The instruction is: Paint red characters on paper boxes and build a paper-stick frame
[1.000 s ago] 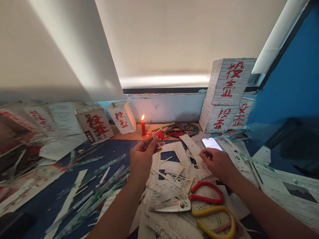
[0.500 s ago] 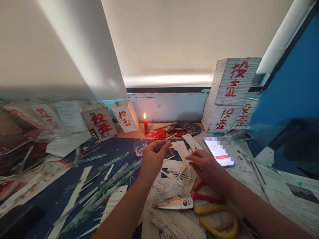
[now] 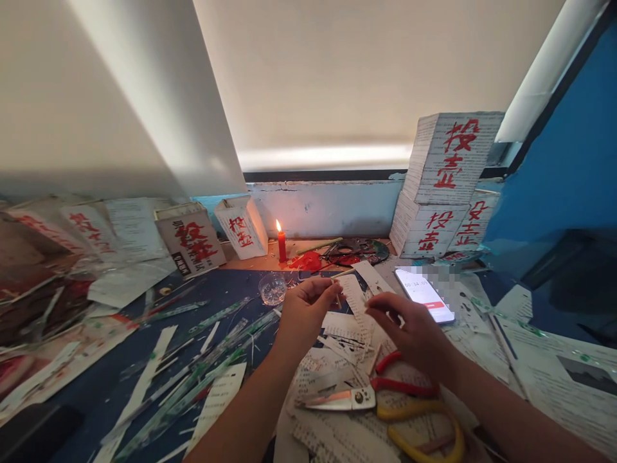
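Note:
My left hand (image 3: pixel 308 312) is closed in a pinch, with a thin pale stick (image 3: pixel 344 274) jutting past the fingertips. A short pale end also shows below the thumb; whether it belongs to the same stick I cannot tell. To its right, my right hand (image 3: pixel 409 328) has thumb and fingers drawn together, and whatever they hold is too small to make out. The two hands are apart, above scraps of printed paper (image 3: pixel 337 427). Scissors (image 3: pixel 360 399) with red and yellow handles lie below the right hand, blades pointing left.
A lit red candle (image 3: pixel 282 247) stands behind a small clear dish (image 3: pixel 272 290). A phone (image 3: pixel 424 296) showing a timer lies right of my right hand. Paper boxes with red characters (image 3: pixel 460 157) are stacked at the back right. Green-marked plastic strips (image 3: pixel 193 373) cover the left side.
My left hand has shifted a little right and down, bringing the stick with it. My right hand has moved slightly right. The candle flame now leans left.

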Demonstrator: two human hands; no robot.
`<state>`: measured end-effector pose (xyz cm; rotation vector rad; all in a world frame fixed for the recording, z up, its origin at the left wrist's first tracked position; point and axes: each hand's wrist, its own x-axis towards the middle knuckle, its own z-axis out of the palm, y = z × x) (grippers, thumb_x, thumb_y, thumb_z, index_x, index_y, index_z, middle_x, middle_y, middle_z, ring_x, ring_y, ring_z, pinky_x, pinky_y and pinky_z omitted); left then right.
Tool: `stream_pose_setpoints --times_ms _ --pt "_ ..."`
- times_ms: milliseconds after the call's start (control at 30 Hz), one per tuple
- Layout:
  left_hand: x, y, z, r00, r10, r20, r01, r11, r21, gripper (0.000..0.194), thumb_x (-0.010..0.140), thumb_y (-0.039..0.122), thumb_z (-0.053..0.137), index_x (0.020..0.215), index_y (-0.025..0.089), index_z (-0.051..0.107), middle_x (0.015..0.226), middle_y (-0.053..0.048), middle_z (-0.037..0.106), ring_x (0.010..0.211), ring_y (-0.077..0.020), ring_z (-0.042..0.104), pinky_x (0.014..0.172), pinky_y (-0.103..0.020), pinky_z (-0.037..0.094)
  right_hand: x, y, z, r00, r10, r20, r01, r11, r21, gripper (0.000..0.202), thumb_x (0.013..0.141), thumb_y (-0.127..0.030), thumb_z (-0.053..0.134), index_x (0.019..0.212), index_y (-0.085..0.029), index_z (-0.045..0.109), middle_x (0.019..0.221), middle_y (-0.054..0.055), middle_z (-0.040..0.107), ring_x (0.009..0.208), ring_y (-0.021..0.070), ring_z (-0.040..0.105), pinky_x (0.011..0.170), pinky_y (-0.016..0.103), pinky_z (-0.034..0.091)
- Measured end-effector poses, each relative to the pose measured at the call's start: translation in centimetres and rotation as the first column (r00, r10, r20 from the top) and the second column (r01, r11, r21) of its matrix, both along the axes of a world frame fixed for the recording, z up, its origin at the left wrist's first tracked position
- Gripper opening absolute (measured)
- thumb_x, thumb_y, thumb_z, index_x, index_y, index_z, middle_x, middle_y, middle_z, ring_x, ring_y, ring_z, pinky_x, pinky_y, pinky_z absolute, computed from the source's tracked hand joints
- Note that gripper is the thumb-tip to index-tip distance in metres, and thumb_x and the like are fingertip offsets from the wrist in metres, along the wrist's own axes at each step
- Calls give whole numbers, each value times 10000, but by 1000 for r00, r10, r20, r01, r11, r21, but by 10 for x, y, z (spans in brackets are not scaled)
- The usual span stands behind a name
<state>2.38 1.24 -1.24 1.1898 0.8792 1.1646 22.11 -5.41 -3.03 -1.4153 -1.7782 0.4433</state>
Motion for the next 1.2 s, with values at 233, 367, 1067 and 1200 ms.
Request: stream_pose_setpoints --times_ms 233,367,1067,1200 --pt "6 -13 9 990 -133 -37 133 991 12 177 770 315 786 844 156 759 791 -94 773 713 -200 735 682 -307 587 12 -4 6 975 -138 -175 138 990 -12 219 926 -424 628 998 -225 684 855 33 719 735 178 645 661 295 521" --pt "8 -13 7 987 -152 -44 153 988 20 163 775 305 779 847 161 756 789 -92 771 729 -205 739 674 -301 581 10 -5 7 978 -137 -158 140 990 9 197 924 -404 633 987 -227 691 858 28 715 734 172 640 665 295 514" --pt "8 -14 9 985 -165 -44 165 986 -18 180 748 319 802 831 171 743 789 -82 768 701 -191 727 676 -308 584 9 -4 4 969 -129 -212 122 991 -45 230 917 -432 635 991 -221 689 860 36 718 743 179 644 667 299 526" --pt "8 -14 7 985 -170 -40 169 985 -22 179 752 315 803 836 169 744 779 -77 767 706 -189 730 673 -300 586 8 -3 1 962 -113 -249 95 992 -83 248 911 -446 638 992 -216 681 855 41 719 741 182 645 663 302 537"
